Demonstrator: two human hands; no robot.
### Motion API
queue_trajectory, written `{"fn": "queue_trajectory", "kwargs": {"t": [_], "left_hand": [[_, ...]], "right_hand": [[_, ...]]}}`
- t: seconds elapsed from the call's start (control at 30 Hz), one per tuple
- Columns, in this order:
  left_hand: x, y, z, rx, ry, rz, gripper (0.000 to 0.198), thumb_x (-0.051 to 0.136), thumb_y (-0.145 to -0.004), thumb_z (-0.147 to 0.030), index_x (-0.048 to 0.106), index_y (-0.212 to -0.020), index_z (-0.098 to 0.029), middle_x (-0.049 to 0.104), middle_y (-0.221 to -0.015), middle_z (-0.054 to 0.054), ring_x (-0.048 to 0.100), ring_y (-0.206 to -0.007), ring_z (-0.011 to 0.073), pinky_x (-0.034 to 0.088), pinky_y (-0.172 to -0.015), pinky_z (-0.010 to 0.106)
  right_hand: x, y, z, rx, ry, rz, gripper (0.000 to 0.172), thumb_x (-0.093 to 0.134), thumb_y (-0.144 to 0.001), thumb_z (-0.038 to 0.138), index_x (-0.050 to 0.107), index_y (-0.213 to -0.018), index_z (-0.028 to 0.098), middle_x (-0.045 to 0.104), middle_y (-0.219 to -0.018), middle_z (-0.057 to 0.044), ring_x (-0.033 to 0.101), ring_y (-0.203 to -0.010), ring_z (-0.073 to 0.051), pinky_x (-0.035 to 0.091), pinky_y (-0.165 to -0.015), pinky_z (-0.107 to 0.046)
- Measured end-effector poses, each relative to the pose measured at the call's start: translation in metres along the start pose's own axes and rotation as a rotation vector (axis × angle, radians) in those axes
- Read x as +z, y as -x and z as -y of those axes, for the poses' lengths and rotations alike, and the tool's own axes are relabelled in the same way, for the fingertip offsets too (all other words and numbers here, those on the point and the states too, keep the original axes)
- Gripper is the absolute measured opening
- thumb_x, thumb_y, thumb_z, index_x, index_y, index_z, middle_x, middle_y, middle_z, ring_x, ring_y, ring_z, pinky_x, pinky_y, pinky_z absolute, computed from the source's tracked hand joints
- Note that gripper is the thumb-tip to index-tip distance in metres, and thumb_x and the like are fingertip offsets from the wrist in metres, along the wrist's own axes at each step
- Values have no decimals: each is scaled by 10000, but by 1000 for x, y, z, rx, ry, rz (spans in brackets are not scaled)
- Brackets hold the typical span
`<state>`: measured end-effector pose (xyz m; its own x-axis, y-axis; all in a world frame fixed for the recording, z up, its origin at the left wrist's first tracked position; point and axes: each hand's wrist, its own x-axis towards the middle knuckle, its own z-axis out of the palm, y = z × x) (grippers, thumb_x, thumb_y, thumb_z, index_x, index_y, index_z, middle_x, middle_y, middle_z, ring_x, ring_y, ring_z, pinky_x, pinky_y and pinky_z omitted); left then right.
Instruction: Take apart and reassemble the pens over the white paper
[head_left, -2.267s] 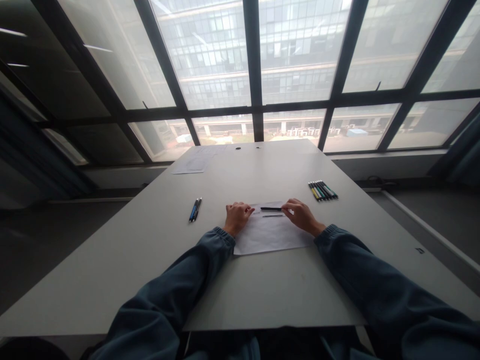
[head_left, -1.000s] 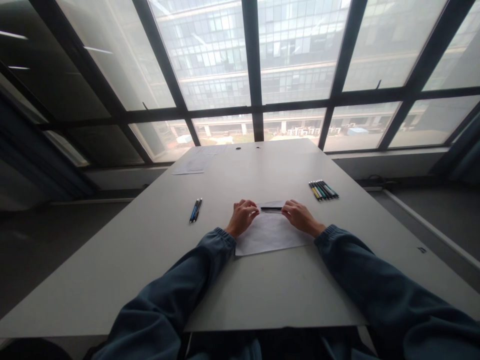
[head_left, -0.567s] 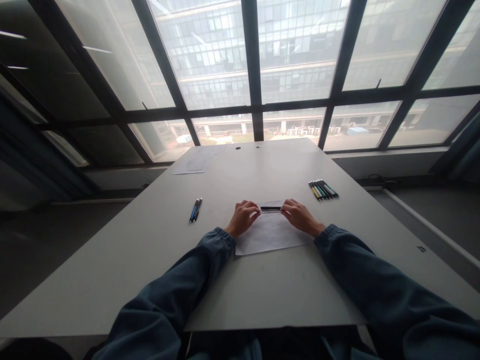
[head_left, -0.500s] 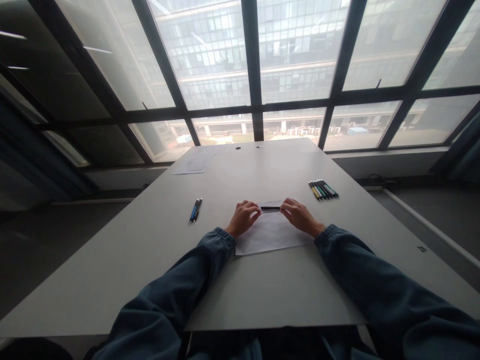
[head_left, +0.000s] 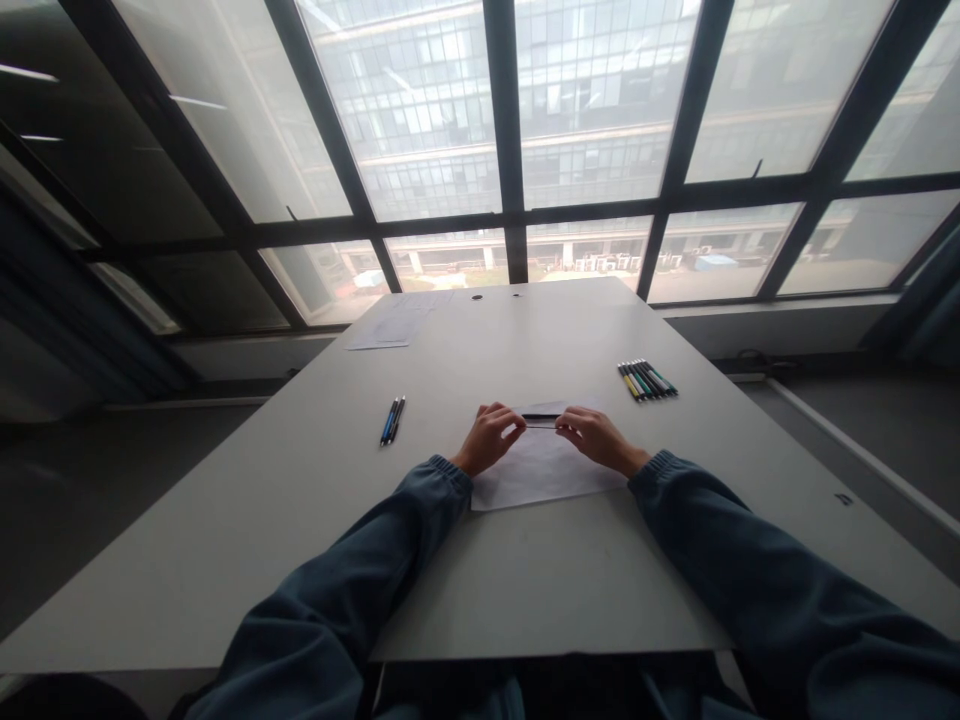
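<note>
A white sheet of paper (head_left: 541, 474) lies on the grey table (head_left: 450, 560) in front of me. My left hand (head_left: 487, 438) and my right hand (head_left: 597, 437) hover over its far edge, fingers curled and pinched. Between them they hold a thin dark pen (head_left: 540, 417) level, one hand at each end, just above the paper. Both of my arms are in dark blue sleeves.
Two pens (head_left: 391, 420) lie to the left of my hands. A row of several pens (head_left: 646, 380) lies to the right. More paper sheets (head_left: 390, 325) rest at the far left end near the big window. The table drops off at its right edge.
My two hands have drawn closer together along the pen, so less of it shows between them. The pens and sheets on the table have stayed put.
</note>
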<state>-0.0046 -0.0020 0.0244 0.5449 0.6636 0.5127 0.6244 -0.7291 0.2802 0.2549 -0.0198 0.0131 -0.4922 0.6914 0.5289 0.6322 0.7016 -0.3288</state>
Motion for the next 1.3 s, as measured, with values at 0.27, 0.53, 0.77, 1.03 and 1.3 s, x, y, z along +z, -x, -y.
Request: {"fn": "queue_trajectory", "kwargs": {"t": [0.27, 0.53, 0.77, 1.03, 1.3], "left_hand": [[2, 0, 2, -21, 30, 1, 189, 556, -957, -335, 712, -942, -231, 735, -956, 42, 615, -988, 193, 380, -925, 361], [0, -1, 3, -33, 81, -44, 212, 679, -880, -360, 690, -1055, -241, 722, -1018, 45, 616, -1002, 209, 407, -944, 372], [-1, -1, 20, -147, 15, -65, 258, 624, -916, -399, 656, -1096, -216, 676, -861, 28, 617, -876, 198, 446, -870, 343], [1, 1, 32, -206, -71, -3, 316, 736, -824, -414, 667, -1058, -213, 664, -830, 26, 617, -872, 213, 449, -833, 344], [7, 4, 39, -229, -27, 47, 81, 677, -853, -275, 735, -853, -219, 686, -856, 42, 624, -834, 205, 483, -817, 342]], "right_hand": [[3, 1, 1, 29, -41, -6, 187, 529, -972, 246, 683, -882, 190, 674, -849, -49, 595, -766, -155, 435, -729, -256], [5, 1, 2, 76, -148, -71, 195, 529, -965, 269, 668, -855, 189, 652, -800, -33, 562, -698, -145, 435, -684, -256], [6, 1, 0, 109, -140, -131, 208, 510, -968, 252, 668, -850, 188, 660, -817, -45, 565, -710, -151, 437, -688, -262], [8, 3, -5, 155, -109, -185, 207, 507, -966, 269, 659, -850, 191, 652, -813, -43, 557, -697, -153, 436, -675, -256], [9, 2, -4, 190, -154, -228, 215, 515, -958, 291, 642, -817, 191, 623, -739, -31, 542, -654, -151, 436, -648, -258]]}}
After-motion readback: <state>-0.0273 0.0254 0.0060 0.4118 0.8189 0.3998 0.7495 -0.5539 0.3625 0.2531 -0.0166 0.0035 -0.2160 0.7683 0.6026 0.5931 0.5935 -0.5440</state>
